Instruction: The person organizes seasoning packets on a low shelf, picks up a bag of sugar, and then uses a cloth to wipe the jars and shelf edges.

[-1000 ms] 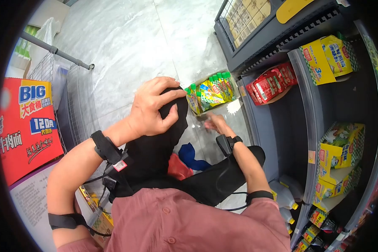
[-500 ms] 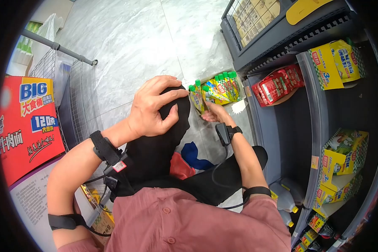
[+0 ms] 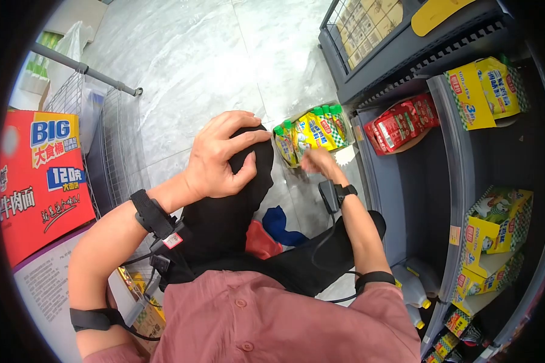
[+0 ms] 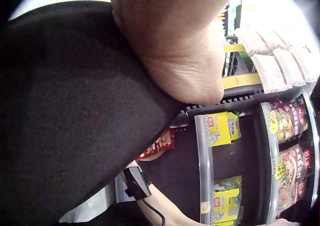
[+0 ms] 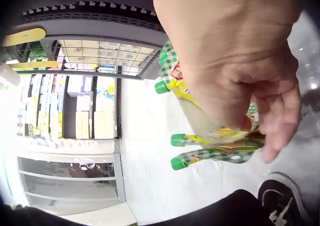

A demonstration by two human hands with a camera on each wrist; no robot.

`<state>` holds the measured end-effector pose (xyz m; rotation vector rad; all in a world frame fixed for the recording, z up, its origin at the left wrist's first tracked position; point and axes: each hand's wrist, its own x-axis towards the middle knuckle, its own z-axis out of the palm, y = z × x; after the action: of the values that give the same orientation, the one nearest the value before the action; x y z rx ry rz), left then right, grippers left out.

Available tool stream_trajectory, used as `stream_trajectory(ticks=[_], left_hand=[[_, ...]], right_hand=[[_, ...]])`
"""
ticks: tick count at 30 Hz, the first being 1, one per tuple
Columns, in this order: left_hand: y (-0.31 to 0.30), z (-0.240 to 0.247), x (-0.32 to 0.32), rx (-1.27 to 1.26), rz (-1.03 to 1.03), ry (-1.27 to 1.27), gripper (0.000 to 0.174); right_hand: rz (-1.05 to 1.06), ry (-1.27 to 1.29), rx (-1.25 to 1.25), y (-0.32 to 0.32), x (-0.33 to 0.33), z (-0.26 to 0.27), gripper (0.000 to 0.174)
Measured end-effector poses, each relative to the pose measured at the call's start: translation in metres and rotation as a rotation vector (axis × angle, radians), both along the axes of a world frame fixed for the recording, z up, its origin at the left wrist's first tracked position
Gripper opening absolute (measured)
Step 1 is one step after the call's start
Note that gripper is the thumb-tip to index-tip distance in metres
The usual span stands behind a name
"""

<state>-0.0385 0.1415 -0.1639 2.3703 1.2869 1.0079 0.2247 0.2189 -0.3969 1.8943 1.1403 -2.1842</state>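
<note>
Yellow-and-green seasoning pouches (image 3: 322, 132) with green screw caps stand packed in a box (image 3: 349, 143) on the floor. My right hand (image 3: 321, 162) is at the near side of this box, at the pouches' lower ends. In the right wrist view, its thumb and fingers (image 5: 281, 131) pinch a green-capped pouch (image 5: 220, 136), partly hidden by the hand. Another capped pouch (image 5: 220, 156) lies right alongside. My left hand (image 3: 221, 154) rests on the black-trousered knee (image 3: 254, 163), fingers spread over it and holding nothing.
A dark shelf unit (image 3: 430, 175) stands to the right, with a red package (image 3: 401, 124) and yellow display boxes (image 3: 496, 224). On the left are a wire cart (image 3: 118, 139) and a red noodle carton (image 3: 45, 175). Blue cloth (image 3: 280, 227) lies between the legs.
My right hand first moved to the box and took hold of a pouch at its left, then shifted slightly right and up among the pouches. The left hand stays on the knee.
</note>
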Motion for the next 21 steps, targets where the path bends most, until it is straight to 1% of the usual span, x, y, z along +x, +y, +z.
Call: stream_trajectory(ticks=[1, 3, 4, 6, 7, 8, 10, 11, 12, 14, 16, 18, 19, 20, 21], left_hand=[[0.000, 0.000, 0.000, 0.003, 0.003, 0.005, 0.038], [0.000, -0.001, 0.001, 0.005, -0.004, 0.004, 0.038], [0.001, -0.001, 0.002, 0.009, -0.007, 0.005, 0.038], [0.001, 0.000, 0.006, 0.026, -0.008, 0.003, 0.035], [0.001, 0.001, 0.007, 0.043, -0.004, -0.001, 0.033], [0.002, 0.002, 0.007, 0.050, -0.010, 0.004, 0.033], [0.001, 0.002, 0.006, 0.049, -0.004, -0.004, 0.033], [0.000, 0.002, 0.005, -0.001, -0.016, -0.001, 0.039], [-0.002, 0.001, 0.004, 0.005, -0.023, 0.000, 0.039], [-0.001, 0.002, 0.004, -0.007, -0.009, -0.003, 0.038], [-0.002, 0.002, 0.004, 0.003, -0.019, -0.008, 0.037], [0.001, 0.003, 0.007, 0.030, -0.056, -0.020, 0.036], [0.000, 0.003, 0.009, 0.022, -0.036, -0.017, 0.035], [-0.001, 0.004, 0.011, 0.014, -0.019, -0.016, 0.035], [-0.002, 0.007, 0.015, 0.015, -0.020, -0.013, 0.033]], right_hand=[[-0.002, -0.001, 0.001, -0.008, 0.001, -0.001, 0.047], [-0.195, -0.055, -0.218, -0.022, 0.002, -0.010, 0.042], [-0.200, -0.054, -0.216, -0.024, 0.006, -0.024, 0.042], [-0.525, 0.044, 0.160, -0.026, 0.011, -0.060, 0.045], [-0.674, 0.156, 0.100, -0.022, 0.009, -0.069, 0.044], [-0.679, 0.163, 0.105, -0.023, 0.008, -0.078, 0.044], [-0.878, 0.118, 0.282, -0.029, -0.004, -0.071, 0.043], [-0.937, 0.140, 0.290, -0.030, -0.006, -0.072, 0.039], [-0.944, 0.142, 0.295, -0.032, -0.004, -0.071, 0.039], [-1.008, 0.042, 0.245, -0.033, 0.001, -0.069, 0.041], [-1.058, 0.026, 0.281, -0.044, 0.006, -0.051, 0.038], [-0.905, -0.032, 0.339, -0.050, 0.017, -0.032, 0.033], [-0.859, -0.070, 0.379, -0.052, 0.021, -0.020, 0.033], [-0.786, -0.011, 0.416, -0.058, 0.032, -0.005, 0.037], [-0.733, 0.047, 0.407, -0.063, 0.041, 0.022, 0.038]])
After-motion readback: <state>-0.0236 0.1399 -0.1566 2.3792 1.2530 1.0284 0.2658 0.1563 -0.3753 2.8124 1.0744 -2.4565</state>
